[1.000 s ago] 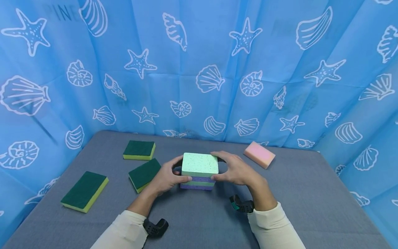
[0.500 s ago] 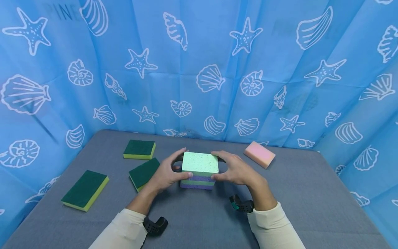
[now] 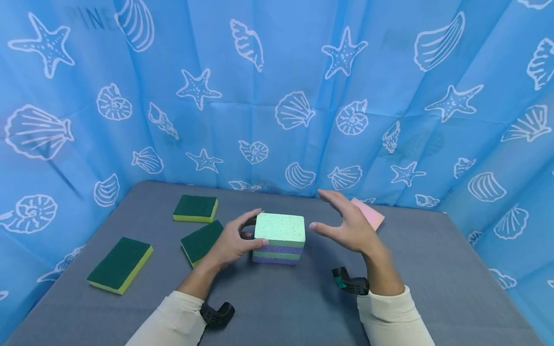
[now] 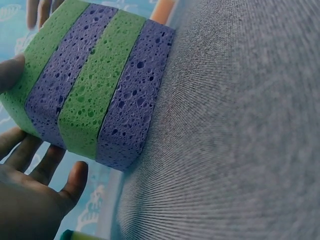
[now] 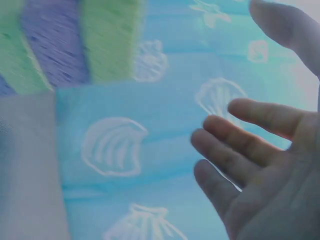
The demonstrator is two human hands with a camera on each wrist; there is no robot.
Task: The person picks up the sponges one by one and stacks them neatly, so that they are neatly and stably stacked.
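A stack of alternating light green and purple sponges [image 3: 279, 240] stands on the grey table in the head view. At its left side is my left hand [image 3: 233, 240], thumb on the near face of the top green sponge and fingers round the far left corner. The left wrist view shows the stack's pitted layers [image 4: 90, 80] with the thumb and fingers against the green end. My right hand [image 3: 352, 223] is apart from the stack on the right, fingers spread, holding nothing. In the right wrist view its fingers [image 5: 235, 155] are away from the layers.
Dark green and yellow scouring sponges lie to the left: one at the back [image 3: 195, 208], one by my left wrist [image 3: 201, 240], one nearer [image 3: 121, 264]. A pink sponge [image 3: 370, 211] lies behind my right hand. A blue shell-patterned curtain [image 3: 268, 96] hangs behind the table [image 3: 433, 269].
My right hand has let go of the stack and moved right and up, now partly covering the pink sponge. My left hand and the stack stay in place.
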